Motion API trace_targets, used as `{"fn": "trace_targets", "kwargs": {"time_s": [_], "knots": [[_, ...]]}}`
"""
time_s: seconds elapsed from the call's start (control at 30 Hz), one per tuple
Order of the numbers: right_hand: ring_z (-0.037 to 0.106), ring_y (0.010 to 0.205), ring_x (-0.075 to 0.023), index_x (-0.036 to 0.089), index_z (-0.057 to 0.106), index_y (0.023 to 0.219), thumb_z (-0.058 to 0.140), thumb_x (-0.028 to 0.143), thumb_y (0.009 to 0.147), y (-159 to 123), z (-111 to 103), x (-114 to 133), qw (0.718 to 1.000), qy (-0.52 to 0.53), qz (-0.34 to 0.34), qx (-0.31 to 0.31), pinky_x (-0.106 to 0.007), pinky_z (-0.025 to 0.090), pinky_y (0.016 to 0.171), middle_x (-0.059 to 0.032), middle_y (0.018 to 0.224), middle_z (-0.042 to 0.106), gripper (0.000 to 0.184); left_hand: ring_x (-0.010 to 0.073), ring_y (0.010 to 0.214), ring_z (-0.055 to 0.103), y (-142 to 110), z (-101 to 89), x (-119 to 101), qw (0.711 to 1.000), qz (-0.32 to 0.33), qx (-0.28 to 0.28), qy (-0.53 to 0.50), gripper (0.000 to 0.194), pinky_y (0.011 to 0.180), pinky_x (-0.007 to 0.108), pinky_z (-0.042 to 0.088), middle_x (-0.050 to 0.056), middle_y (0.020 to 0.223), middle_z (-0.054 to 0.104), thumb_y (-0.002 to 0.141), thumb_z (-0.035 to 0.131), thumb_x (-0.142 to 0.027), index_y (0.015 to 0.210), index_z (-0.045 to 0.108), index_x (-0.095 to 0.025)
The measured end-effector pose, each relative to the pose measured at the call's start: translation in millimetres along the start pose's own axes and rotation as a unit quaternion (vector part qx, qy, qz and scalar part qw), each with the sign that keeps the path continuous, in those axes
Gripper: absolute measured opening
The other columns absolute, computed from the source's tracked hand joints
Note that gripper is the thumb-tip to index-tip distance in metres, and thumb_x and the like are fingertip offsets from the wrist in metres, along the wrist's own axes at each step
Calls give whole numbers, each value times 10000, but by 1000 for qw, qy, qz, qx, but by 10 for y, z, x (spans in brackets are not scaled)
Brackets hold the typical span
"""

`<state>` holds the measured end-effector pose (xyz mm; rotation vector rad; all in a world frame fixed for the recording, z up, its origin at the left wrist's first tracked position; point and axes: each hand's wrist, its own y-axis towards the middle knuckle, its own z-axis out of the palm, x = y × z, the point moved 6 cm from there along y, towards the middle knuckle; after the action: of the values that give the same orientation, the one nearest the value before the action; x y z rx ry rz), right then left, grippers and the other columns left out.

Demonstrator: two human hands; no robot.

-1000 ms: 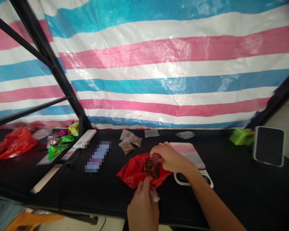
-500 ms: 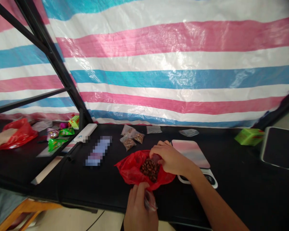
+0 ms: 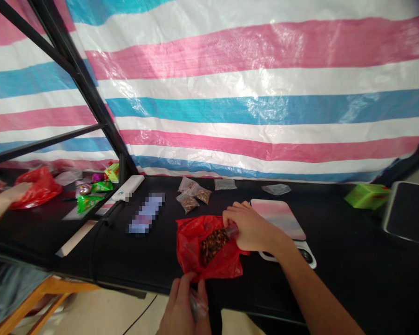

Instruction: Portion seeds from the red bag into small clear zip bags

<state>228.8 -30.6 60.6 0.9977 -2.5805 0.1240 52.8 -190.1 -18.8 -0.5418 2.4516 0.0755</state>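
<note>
The red plastic bag (image 3: 209, 249) lies on the black table (image 3: 338, 279), spread open, and holds a mass of reddish-brown nuts (image 3: 212, 245) (kind not certain at this resolution). The right hand (image 3: 251, 228) sits at the bag's right edge, fingers pressed together and curled over the rim; whether they also pinch the small dark item at the fingertips cannot be determined. The left hand (image 3: 181, 309) sits just below the bag, thumb and fingers pinching a small transparent bag (image 3: 198, 304) that touches the red bag's lower edge.

Beyond the red bag, three small bags of nuts (image 3: 190, 195) lie in a group, with two flat transparent bags (image 3: 251, 186) further along. To its right are a pink pastel pad (image 3: 278, 218) and, partly under it, a white scale (image 3: 303, 256). Further right stand a green box (image 3: 367, 196) and a black-faced tablet (image 3: 410, 213). To its left lies a pixelated object (image 3: 146, 213), and well left, another person's hand (image 3: 10, 194) rests beside a second red bag (image 3: 40, 188). A striped tarpaulin (image 3: 265, 93) hangs behind the table.
</note>
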Motion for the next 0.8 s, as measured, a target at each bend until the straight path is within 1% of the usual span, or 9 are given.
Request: {"fn": "trace_targets", "kwargs": {"time_s": [0.13,0.23,0.33,0.4,0.53,0.6,0.67,0.73,0.8], "knots": [[582,891,-206,226,651,841,673,78,610,-114,22,14,995,66,15,79,-344,321,889,19,837,668,275,268,1048,705,282,-120,-257,999,47,-5,20,351,783,329,532,117,1214,676,1005,468,-414,1247,625,-213],[613,871,-202,256,682,952,734,192,718,-160,7,93,984,138,7,112,-355,350,918,40,873,699,249,248,1115,679,687,-174,-485,987,155,38,18,320,934,339,513,102,1212,692,987,485,-227,1265,640,-198],[625,994,-218,262,679,990,681,151,776,-104,-70,163,988,149,-28,28,-372,340,975,22,1035,728,242,207,1204,644,1014,-283,-705,957,281,76,10,393,1040,303,466,61,1245,700,932,510,-87,1261,665,-236],[614,1061,-234,254,671,980,656,88,762,-61,-82,168,991,121,-43,-31,-388,325,998,3,1076,728,275,216,1222,638,1098,-432,-801,952,303,36,29,396,1026,305,475,65,1320,666,941,527,-109,1293,646,-247],[612,979,-238,240,643,945,704,115,745,-39,-2,110,994,90,-27,-50,-372,359,916,-12,1001,726,243,254,1053,696,792,-573,-846,969,220,-69,85,277,847,332,523,76,1214,680,1005,497,-269,1236,650,-269],[610,932,-229,240,635,928,713,125,736,-52,28,96,995,86,-24,-35,-360,365,884,-7,953,722,237,259,984,712,524,-388,-791,978,184,-16,101,255,753,314,523,78,1171,687,994,515,-304,1201,664,-291],[609,956,-226,245,639,944,683,89,729,-58,20,96,996,73,-33,-37,-360,356,898,-2,965,721,269,262,978,721,328,-158,-682,981,156,56,98,314,747,314,527,103,1282,657,939,563,-223,1231,662,-282],[607,1015,-221,245,641,975,632,21,703,-47,-3,101,996,55,-51,-51,-351,348,905,-1,1016,719,353,259,1140,678,272,-46,-575,982,157,79,73,507,864,314,521,109,1343,637,850,511,-14,1268,652,-265],[612,1042,-213,235,637,985,594,-22,677,-32,-13,89,995,43,-62,-59,-340,346,904,-6,1058,720,403,235,1157,660,360,-80,-468,984,163,71,33,573,913,313,508,95,1284,660,790,444,71,1202,677,-252]]}}
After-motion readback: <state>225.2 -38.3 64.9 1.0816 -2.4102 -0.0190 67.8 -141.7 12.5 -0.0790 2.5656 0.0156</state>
